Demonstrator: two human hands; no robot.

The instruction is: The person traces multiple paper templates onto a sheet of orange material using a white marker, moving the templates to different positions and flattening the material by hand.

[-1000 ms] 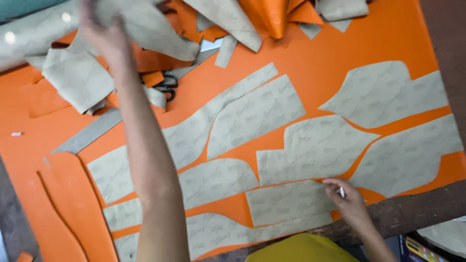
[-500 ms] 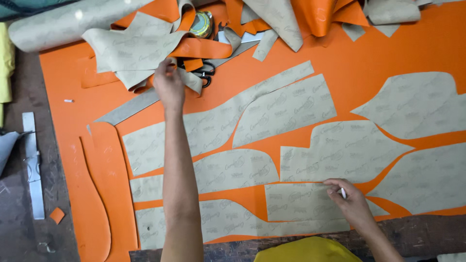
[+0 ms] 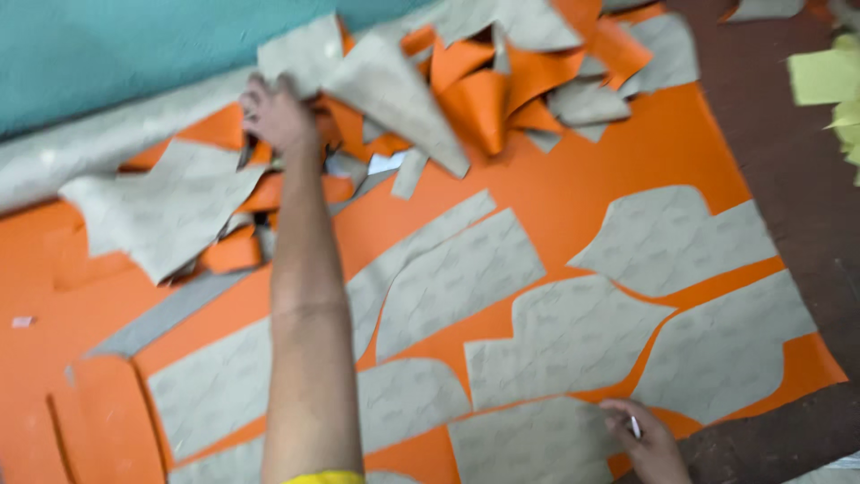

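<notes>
- Upper left of the frame: the left hand (image 3: 273, 112) grips a beige pattern piece (image 3: 376, 81) lifted off the scrap pile (image 3: 528, 72), its long axis slanting down to the right.
- Bottom right: the right hand (image 3: 647, 441), well apart, pinches a small white marker (image 3: 634, 427) against a flat pattern piece (image 3: 528, 444) on the orange sheet (image 3: 573, 170).
</notes>
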